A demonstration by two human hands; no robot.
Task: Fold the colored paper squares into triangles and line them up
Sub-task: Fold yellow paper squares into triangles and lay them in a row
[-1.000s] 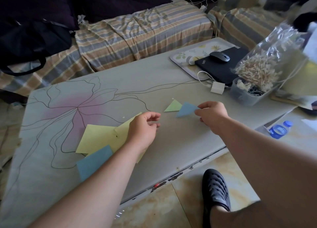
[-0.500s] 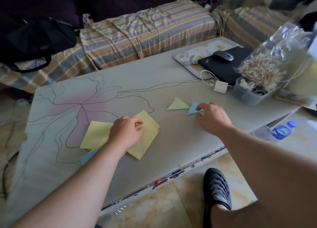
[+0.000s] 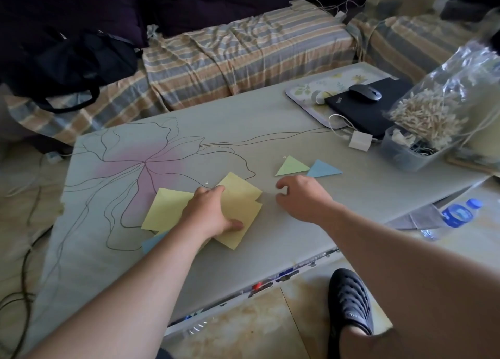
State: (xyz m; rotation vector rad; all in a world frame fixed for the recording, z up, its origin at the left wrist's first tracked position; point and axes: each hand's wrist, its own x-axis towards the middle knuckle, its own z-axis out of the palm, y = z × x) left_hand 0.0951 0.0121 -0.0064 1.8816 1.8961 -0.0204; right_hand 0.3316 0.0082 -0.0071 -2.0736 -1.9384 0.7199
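Black laptop (image 3: 362,109), mouse (image 3: 365,92) and clothespin bag (image 3: 433,109) crowd the table (image 3: 270,131).

We find nothing we can read here. The blue label on the water bottle (image 3: 459,214), lying on the floor past the worktop's (image 3: 270,131) right edge, is too blurred to make out. A small mark on the black laptop (image 3: 370,109) near the worktop's far right corner is too small for us to tell.
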